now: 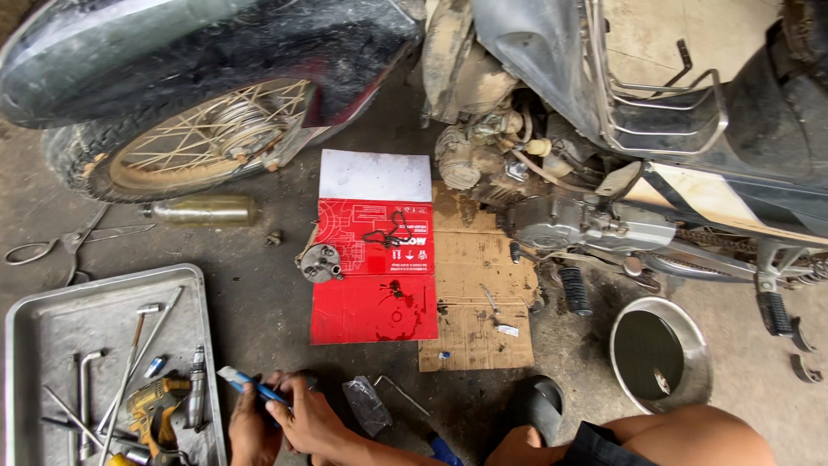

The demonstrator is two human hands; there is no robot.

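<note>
- Blue-handled tool (250, 384) sits low in the frame, gripped between both hands: left hand (250, 427) clenched round it, right hand (315, 423) wrapped beside it.
- Metal tray (52, 332) lies just left, tools within reach.
- Red carton sheet (375, 276) keeps parts off the floor.
- Motorbike engine (552, 220) lies beyond.

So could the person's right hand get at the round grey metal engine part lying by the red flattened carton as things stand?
Probably yes: bare floor lies between the right hand and the round grey metal part, though that hand is busy with a blue-handled tool.
</note>
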